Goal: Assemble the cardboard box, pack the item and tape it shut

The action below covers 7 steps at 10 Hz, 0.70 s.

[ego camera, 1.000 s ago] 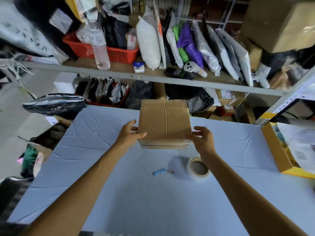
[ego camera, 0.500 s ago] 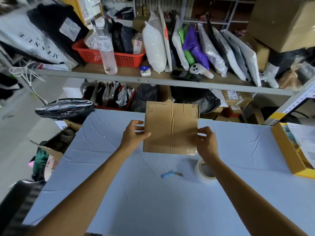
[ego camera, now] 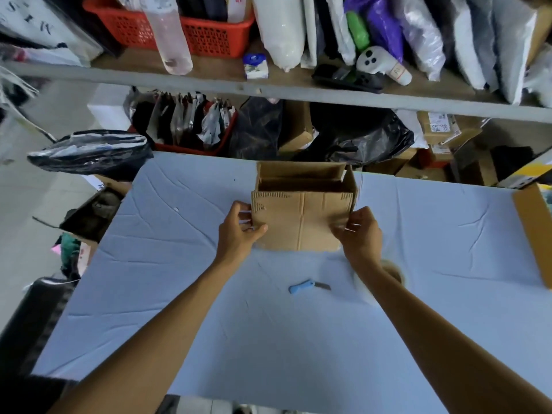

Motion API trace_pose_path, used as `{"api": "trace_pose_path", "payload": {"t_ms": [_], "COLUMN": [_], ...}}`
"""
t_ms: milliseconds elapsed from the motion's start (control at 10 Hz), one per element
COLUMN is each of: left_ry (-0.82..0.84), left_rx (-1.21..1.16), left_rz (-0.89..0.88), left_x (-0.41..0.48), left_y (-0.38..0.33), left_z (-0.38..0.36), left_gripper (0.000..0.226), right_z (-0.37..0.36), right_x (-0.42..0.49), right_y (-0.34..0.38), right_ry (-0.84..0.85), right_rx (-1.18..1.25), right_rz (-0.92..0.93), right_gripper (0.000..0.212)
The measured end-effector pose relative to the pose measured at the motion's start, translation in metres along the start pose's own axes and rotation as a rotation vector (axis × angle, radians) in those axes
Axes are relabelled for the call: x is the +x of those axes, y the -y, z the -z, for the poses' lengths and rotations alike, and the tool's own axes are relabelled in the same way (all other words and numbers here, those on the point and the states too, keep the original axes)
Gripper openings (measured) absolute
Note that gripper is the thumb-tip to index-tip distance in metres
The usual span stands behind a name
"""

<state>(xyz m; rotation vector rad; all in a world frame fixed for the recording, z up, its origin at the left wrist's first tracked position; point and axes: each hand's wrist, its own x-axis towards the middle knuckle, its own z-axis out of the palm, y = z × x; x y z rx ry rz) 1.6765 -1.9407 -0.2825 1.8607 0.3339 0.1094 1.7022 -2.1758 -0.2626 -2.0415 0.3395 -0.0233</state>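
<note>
Cardboard box (ego camera: pixel 301 216) is held at far middle of counter (ego camera: pixel 179 294), partly squared, open end up. Left edge is pinched by left hand (ego camera: pixel 242 231), right edge by right hand (ego camera: pixel 360 234). Box sits between both hands, equally near. Tape roll (ego camera: pixel 395 271) is seen just beneath the right wrist.

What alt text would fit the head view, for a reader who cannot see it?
Left hand and right hand grip the sides of a half-opened box at a blue table. A cutter and tape roll lie nearer the person.
</note>
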Motion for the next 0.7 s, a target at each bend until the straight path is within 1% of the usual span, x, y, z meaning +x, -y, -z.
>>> {"api": "trace_pose_path", "payload": {"t_ms": [200,400,500,600,700], "left_ry": [0.001,0.045,0.08,0.151,0.181], "left_rx": [-0.049,-0.028,0.033,0.194,0.299], "left_rz": [-0.007,0.0,0.034,0.082,0.147], "left_x": [-0.005,0.0,0.004,0.0,-0.005], "left_y": [0.026,0.022,0.023,0.013,0.002], "left_z": [-0.009,-0.008,-0.004,0.004,0.016], "left_gripper": [0.038,0.041,0.042,0.047,0.058], "right_z": [-0.011,-0.012,-0.011,-0.008,0.003], "right_x": [-0.002,-0.002,0.0,-0.006,-0.014], "right_y": [-0.028,-0.026,-0.028,-0.025,-0.021], "right_ry": [0.002,0.012,0.021,0.055,0.117], "right_rx": [0.036,0.021,-0.003,-0.074,-0.152], "right_rz": [-0.039,-0.015,0.009,-0.012,-0.069], "right_gripper": [0.035,0.035,0.037,0.039,0.046]}}
